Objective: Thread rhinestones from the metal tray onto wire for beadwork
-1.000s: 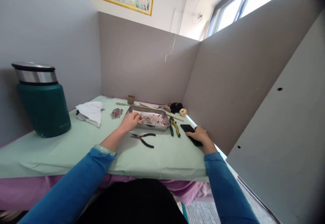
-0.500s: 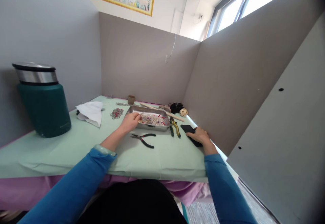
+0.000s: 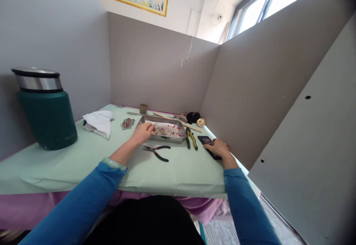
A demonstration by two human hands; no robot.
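Observation:
My left hand (image 3: 143,132) rests on the near left rim of a shallow metal tray (image 3: 178,139) that holds several small red and silver beads. Its fingers curl together over the tray's edge, and I cannot make out anything between them. My right hand (image 3: 218,147) lies flat on a black phone (image 3: 205,140) at the table's right edge; the phone's screen is lit. Black-handled pliers (image 3: 157,151) lie on the green table cover just in front of the tray. Yellow-and-green pliers (image 3: 191,138) lie between the tray and the phone.
A large dark green container with a steel lid (image 3: 46,108) stands at the left. A white cloth (image 3: 98,122), a beaded piece (image 3: 127,123), a small brown cup (image 3: 143,108), a wooden stick (image 3: 178,121), a black item (image 3: 193,117) and a pale ball (image 3: 200,122) lie farther back. Grey partitions wall three sides.
The phone's screen has lit up under my right hand. Both hands stay almost where they were.

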